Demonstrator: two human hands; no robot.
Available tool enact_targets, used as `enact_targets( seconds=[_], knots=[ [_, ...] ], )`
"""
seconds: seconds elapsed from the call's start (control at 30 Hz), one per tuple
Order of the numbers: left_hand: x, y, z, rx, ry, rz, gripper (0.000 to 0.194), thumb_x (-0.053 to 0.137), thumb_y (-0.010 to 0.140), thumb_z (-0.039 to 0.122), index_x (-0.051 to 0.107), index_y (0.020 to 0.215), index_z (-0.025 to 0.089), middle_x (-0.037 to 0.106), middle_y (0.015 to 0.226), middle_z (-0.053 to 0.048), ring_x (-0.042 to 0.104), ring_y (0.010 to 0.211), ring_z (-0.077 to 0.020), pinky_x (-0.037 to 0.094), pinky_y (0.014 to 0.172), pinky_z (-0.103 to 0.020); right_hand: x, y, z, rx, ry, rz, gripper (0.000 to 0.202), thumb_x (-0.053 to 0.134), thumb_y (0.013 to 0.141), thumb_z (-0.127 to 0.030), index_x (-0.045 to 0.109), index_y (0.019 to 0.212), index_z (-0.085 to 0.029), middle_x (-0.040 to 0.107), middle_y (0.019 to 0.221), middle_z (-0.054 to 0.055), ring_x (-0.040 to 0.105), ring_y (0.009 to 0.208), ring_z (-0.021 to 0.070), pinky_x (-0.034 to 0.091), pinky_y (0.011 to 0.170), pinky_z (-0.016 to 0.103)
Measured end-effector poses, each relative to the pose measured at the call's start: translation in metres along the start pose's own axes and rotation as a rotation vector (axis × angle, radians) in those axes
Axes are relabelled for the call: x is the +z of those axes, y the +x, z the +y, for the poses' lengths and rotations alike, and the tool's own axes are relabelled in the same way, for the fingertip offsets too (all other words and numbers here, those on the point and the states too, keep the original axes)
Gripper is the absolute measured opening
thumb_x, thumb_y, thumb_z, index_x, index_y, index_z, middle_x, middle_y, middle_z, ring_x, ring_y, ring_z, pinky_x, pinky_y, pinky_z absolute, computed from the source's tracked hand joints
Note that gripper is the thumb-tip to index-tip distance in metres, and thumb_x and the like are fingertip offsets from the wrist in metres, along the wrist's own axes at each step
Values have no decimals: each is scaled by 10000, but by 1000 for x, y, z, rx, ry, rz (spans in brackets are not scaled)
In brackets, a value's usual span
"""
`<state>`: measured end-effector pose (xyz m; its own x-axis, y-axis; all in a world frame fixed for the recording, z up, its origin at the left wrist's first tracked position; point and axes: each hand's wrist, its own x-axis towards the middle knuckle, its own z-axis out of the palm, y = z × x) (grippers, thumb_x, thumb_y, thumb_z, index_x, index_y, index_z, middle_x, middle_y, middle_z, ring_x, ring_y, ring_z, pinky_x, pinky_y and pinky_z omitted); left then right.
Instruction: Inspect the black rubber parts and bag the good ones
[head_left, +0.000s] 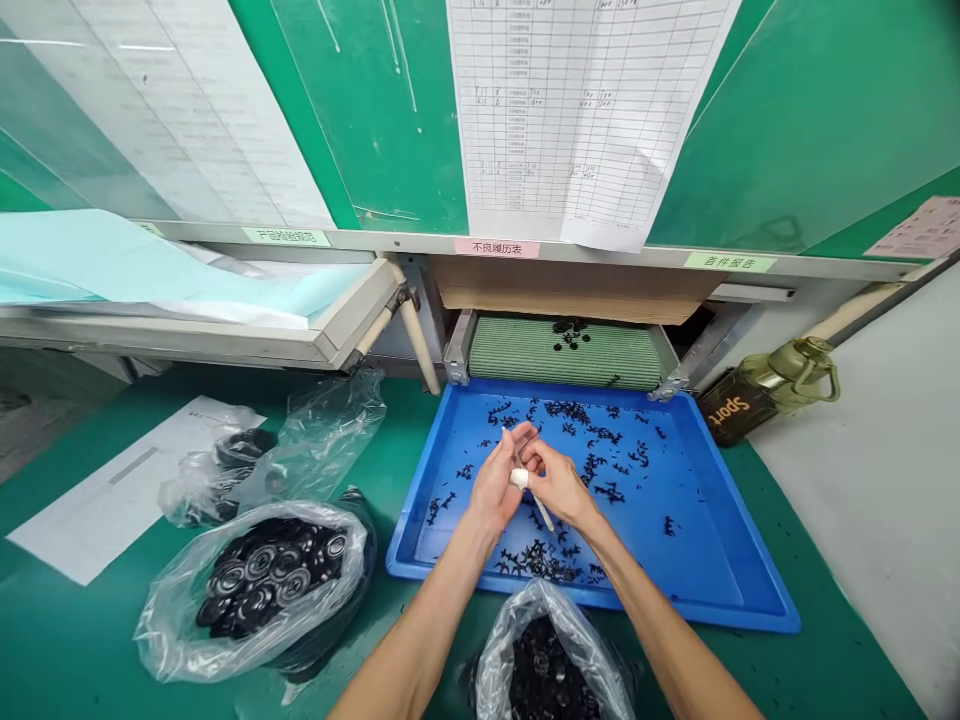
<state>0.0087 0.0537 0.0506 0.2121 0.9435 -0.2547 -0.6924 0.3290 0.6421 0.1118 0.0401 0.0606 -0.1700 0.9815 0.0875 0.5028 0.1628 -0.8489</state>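
Over the blue tray (720, 560), my left hand (495, 482) is turned palm up with its fingers stretched out. My right hand (559, 485) meets it from the right, fingers pinched together against the left palm; what they hold is too small to make out. A white covering (519, 478) shows at the right thumb. Below the right hand a thin pale strip (543, 512) sticks out, and I cannot tell what it is. Small black branched pieces (540, 562) lie scattered in the tray, densest near its front edge.
A plastic bag of round black parts (259, 575) stands at the left, another bag (551, 665) in front. Behind the tray is a green conveyor belt (517, 350) carrying black pieces. A bottle (772, 385) leans at the right. White paper (120, 490) lies left.
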Motion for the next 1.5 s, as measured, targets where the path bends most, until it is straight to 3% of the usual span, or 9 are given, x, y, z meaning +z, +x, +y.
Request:
enact_targets(
  seconds=[0.13, 0.23, 0.33, 0.47, 0.73, 0.9, 1.17, 1.33, 1.5],
  knots=[
    [-19, 0, 21, 28, 332, -83, 405, 551, 835, 440, 640, 1099, 146, 612, 1175, -152, 545, 1106, -247, 417, 924, -353, -8, -5, 8, -26, 54, -26, 103, 410, 762, -166, 497, 721, -203, 551, 730, -17, 501, 626, 121, 381, 575, 229],
    [-46, 3, 34, 137, 825, 85, 382, 547, 825, 402, 601, 1137, 188, 619, 1140, -123, 567, 1044, -244, 429, 865, -357, -27, -21, 13, 105, 182, 1, 214, 346, 792, -179, 537, 887, -198, 599, 790, 7, 539, 606, 126, 404, 553, 236],
    [-68, 4, 29, 145, 1047, 189, 229, 669, 706, 287, 666, 903, 170, 626, 1000, -112, 555, 1008, -281, 389, 878, -367, -45, -45, 16, 160, 206, 78, 254, 342, 815, -220, 545, 965, -197, 621, 829, 23, 518, 588, 128, 375, 513, 229],
    [-74, 3, 9, 98, 1081, 164, 203, 728, 566, 116, 645, 734, 193, 599, 916, -78, 534, 1021, -299, 357, 883, -346, -52, -82, 14, 201, 191, 73, 239, 377, 834, -281, 552, 978, -206, 620, 802, 17, 471, 554, 126, 336, 486, 227],
    [-41, -14, 5, 19, 790, 99, 202, 723, 591, 147, 529, 640, 179, 536, 640, 11, 559, 729, -179, 426, 703, -286, -46, -118, 6, 219, 142, 152, 210, 465, 806, -332, 592, 889, -187, 572, 715, 3, 478, 580, 130, 350, 511, 225],
    [-1, -56, -12, -48, 443, 18, 360, 785, 574, 279, 550, 832, 193, 590, 712, 15, 584, 666, -120, 471, 696, -259, -35, -124, -11, 124, 114, 248, 267, 480, 744, -209, 617, 973, -190, 543, 702, -24, 433, 535, 101, 337, 484, 204],
    [43, -124, -44, -180, -15, 15, 325, 825, 530, 223, 556, 705, 169, 607, 699, 4, 588, 646, -121, 460, 604, -223, -26, -150, -30, -40, -90, 425, 299, 476, 776, -185, 583, 1054, -198, 626, 948, 40, 558, 784, 151, 450, 704, 251],
    [41, -143, -42, -109, 35, -4, 243, 809, 570, 226, 613, 691, 149, 560, 605, 42, 481, 510, -56, 379, 516, -176, -31, -170, -37, -93, -172, 402, 341, 386, 833, -137, 596, 1097, -192, 632, 919, 48, 575, 813, 158, 452, 749, 268],
    [35, -157, -27, 72, 412, -106, 224, 766, 629, 280, 707, 785, 131, 646, 681, -13, 519, 591, -92, 394, 594, -215, -36, -183, -48, -145, -172, 346, 357, 399, 812, -136, 612, 1095, -182, 653, 934, 59, 597, 815, 165, 465, 737, 260]
  ],
)
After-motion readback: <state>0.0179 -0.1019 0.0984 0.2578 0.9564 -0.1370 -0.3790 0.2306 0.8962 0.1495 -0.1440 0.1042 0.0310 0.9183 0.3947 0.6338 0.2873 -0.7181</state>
